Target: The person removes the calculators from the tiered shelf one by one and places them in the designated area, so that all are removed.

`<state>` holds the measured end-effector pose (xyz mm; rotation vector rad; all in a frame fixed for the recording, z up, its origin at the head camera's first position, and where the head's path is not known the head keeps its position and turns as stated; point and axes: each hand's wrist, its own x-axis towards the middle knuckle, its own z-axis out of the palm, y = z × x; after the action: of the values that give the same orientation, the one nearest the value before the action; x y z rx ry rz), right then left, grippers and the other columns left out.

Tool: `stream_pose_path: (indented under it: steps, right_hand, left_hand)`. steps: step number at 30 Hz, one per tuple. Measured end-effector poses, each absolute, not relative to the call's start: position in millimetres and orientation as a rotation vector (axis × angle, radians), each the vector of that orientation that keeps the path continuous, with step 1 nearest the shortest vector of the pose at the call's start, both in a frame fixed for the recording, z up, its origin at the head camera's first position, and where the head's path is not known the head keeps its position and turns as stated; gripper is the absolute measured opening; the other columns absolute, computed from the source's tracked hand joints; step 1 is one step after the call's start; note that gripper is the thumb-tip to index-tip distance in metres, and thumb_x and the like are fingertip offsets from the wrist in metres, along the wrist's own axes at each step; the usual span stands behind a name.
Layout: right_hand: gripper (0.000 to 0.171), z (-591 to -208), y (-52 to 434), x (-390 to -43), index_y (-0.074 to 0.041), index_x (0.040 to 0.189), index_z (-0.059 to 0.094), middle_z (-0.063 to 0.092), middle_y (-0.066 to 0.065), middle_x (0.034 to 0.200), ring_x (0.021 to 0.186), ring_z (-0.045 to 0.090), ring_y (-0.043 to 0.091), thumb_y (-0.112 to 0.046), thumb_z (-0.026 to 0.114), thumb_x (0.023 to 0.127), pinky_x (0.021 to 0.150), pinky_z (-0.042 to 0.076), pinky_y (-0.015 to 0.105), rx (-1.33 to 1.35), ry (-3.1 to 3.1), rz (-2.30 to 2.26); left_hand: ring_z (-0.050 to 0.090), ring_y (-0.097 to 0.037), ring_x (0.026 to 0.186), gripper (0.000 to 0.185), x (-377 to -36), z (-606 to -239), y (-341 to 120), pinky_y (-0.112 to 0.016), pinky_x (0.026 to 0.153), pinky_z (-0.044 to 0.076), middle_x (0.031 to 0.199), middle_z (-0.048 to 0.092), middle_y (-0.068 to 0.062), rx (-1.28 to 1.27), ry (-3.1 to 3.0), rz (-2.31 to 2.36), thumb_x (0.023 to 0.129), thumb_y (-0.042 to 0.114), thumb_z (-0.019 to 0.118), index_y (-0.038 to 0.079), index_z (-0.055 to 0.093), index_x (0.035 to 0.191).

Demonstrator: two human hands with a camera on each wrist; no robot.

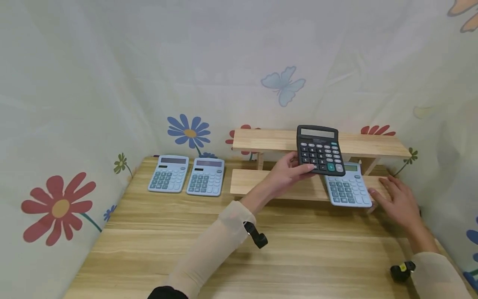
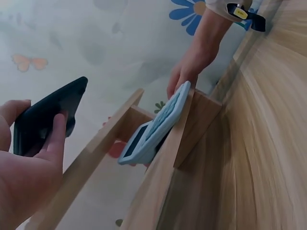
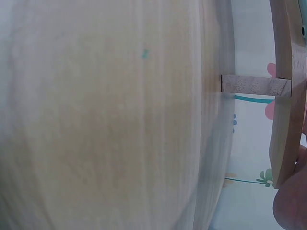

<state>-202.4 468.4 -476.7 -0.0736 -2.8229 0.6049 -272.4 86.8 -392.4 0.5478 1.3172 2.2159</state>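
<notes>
My left hand [image 1: 285, 174] grips a black calculator [image 1: 321, 150] by its lower left corner, thumb over the keys. It is held up in front of the upper shelf board. In the left wrist view that calculator's dark back [image 2: 50, 117] shows, fingers against it. A light blue calculator [image 1: 347, 189] leans tilted on the lower board of the wooden shelf [image 1: 250, 181], its top partly hidden by the black one. My right hand [image 1: 399, 203] rests at the lower board's right end, thumb beside the blue calculator; whether they touch I cannot tell.
Two more light blue calculators [image 1: 169, 174] [image 1: 205, 177] lie side by side on the wooden table [image 1: 298, 257], left of the shelf. The shelf's upper board [image 1: 373, 144] runs behind and above the lower one. A patterned cloth [image 1: 224, 62] hangs behind and at both sides.
</notes>
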Motion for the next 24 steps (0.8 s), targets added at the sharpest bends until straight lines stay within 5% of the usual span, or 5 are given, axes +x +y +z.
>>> stream_pose_path:
  steps: [11, 24]
  right_hand:
    - [0.077, -477.6, 468.7, -201.8, 0.009, 0.157, 0.036, 0.022, 0.039, 0.165, 0.147, 0.019, 0.064, -0.051, 0.050, 0.110, 0.116, 0.016, 0.082, -0.064, -2.819, 0.606]
    - [0.076, -477.2, 470.0, -203.5, 0.010, 0.156, 0.038, 0.024, 0.040, 0.163, 0.146, 0.021, 0.065, -0.050, 0.051, 0.110, 0.115, 0.016, 0.081, -0.052, -2.817, 0.601]
  left_hand:
    - [0.067, -0.023, 0.124, 0.060, -259.2, -380.7, 27.5, -0.036, 0.104, 0.057, 0.138, 0.064, -0.011, 0.670, 1.574, 2.069, 0.103, 0.008, 0.071, 0.012, 0.044, 0.157]
    - [0.063, -0.027, 0.131, 0.071, -260.3, -380.5, -42.4, -0.039, 0.108, 0.055, 0.149, 0.056, -0.015, 0.575, 1.785, 1.955, 0.102, 0.015, 0.074, 0.006, 0.034, 0.160]
